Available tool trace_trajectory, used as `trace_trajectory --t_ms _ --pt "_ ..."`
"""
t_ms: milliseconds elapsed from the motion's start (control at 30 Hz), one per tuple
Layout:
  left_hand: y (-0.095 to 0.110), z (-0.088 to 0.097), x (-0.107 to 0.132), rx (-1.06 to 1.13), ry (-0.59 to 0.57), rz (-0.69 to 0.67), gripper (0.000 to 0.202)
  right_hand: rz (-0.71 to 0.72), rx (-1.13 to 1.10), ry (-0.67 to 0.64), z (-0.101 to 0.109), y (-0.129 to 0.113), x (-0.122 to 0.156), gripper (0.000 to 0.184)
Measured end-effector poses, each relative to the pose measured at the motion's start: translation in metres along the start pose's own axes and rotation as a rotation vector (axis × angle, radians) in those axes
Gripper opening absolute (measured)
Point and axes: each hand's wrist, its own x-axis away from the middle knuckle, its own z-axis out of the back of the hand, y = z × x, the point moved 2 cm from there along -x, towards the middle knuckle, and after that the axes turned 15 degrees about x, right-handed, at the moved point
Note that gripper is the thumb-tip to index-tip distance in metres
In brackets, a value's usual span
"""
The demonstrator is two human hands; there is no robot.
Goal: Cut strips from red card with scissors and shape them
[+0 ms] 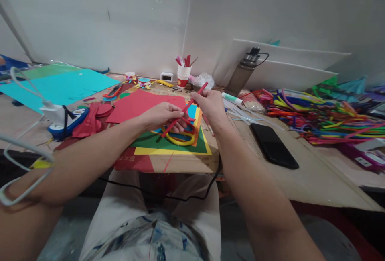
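My left hand (164, 115) and my right hand (210, 104) both pinch a red pipe cleaner (185, 108) that runs slanted from lower left to upper right. Under the hands lies a yellow pipe-cleaner ring (180, 139) with red loops attached to it. It rests on a stack of green, yellow and orange paper sheets (168, 144). A red paper sheet (135, 104) lies just left of the hands.
A black phone (273, 145) lies to the right on the cardboard table top (313, 176). A pile of coloured pipe cleaners (319, 116) fills the far right. A paper cup (183, 75) with sticks, a bottle (244, 72), cyan paper (57, 86) and a glue gun (64, 118) stand around.
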Motion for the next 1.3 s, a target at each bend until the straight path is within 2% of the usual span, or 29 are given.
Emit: trace_trajectory --t_ms 133,200,267,300,367,433,500,600,667,767,867,933,1000,1133,1300 --pt "0.006 0.003 0.001 -0.011 0.002 -0.027 0.023 -0.002 0.002 -0.016 0.002 0.002 -0.004 0.031" --pt "0.012 0.007 0.003 -0.027 0.022 0.003 0.023 0.069 0.083 0.095 0.008 -0.001 -0.006 0.038" --pt "0.019 0.012 0.006 -0.029 0.030 0.048 0.021 0.199 0.247 0.237 0.016 -0.008 -0.003 0.050" --pt "0.022 0.015 0.007 -0.035 0.040 0.079 0.021 0.283 0.341 0.256 0.018 -0.013 0.000 0.054" --pt "0.026 0.021 0.010 -0.080 0.058 0.144 0.023 0.448 0.466 0.142 0.016 -0.023 0.008 0.048" --pt "0.029 0.027 0.012 -0.158 0.049 0.187 0.028 0.587 0.520 -0.078 0.009 -0.030 0.018 0.034" --pt "0.031 0.032 0.012 -0.205 0.020 0.204 0.031 0.613 0.539 -0.254 0.000 -0.033 0.026 0.027" --pt "0.035 0.039 0.010 -0.103 0.039 0.170 0.029 0.492 0.475 -0.385 -0.009 -0.028 0.027 0.034" --pt "0.040 0.042 0.010 0.050 0.078 0.080 0.041 0.358 0.337 -0.414 -0.013 -0.023 0.023 0.032" --pt "0.047 0.044 0.008 0.255 0.122 -0.090 0.070 0.127 0.025 -0.461 -0.016 -0.018 0.019 0.030" --pt "0.047 0.043 0.005 0.352 0.194 -0.205 0.082 -0.114 -0.323 -0.535 -0.017 -0.017 0.018 0.027" --pt "0.042 0.039 0.002 0.352 0.237 -0.256 0.078 -0.246 -0.501 -0.567 -0.017 -0.019 0.020 0.025" --pt "0.036 0.032 0.000 0.313 0.242 -0.308 0.065 -0.328 -0.598 -0.582 -0.016 -0.022 0.022 0.023" --pt "0.025 0.017 -0.003 0.158 0.166 -0.362 0.035 -0.376 -0.629 -0.674 -0.019 -0.028 0.028 0.023" --pt "0.022 0.014 -0.004 0.112 0.183 -0.393 0.025 -0.380 -0.650 -0.838 -0.025 -0.031 0.037 0.023"
